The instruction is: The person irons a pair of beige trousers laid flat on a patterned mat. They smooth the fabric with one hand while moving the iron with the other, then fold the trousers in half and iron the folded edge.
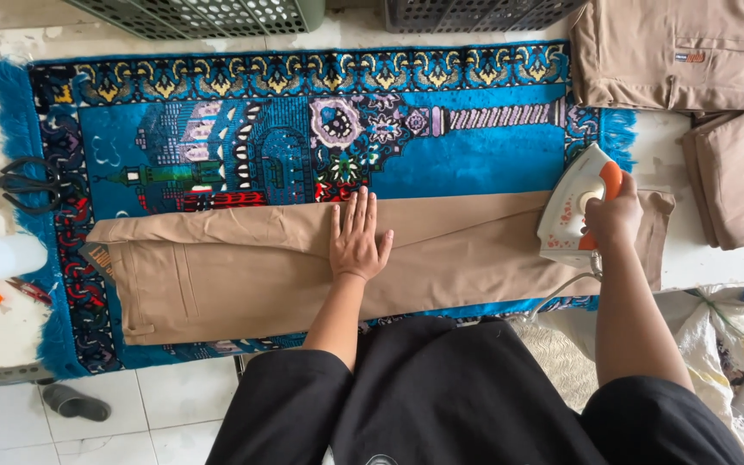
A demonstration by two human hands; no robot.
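Observation:
A pair of tan trousers (234, 275) lies flat and lengthwise across a blue patterned rug (475, 146) on a white table. My left hand (356, 237) rests palm down on the trousers near their middle, fingers together and pointing away from me. My right hand (615, 215) grips the orange handle of a white iron (572, 207), which stands on the right end of the trousers, near the leg hems.
Folded tan trousers (665, 52) lie at the back right, another folded pair (738, 172) at the right edge. Black scissors (23, 182) lie on the rug's left fringe. Two plastic baskets (208, 15) stand at the back. The table's edge (716, 275) is bare white.

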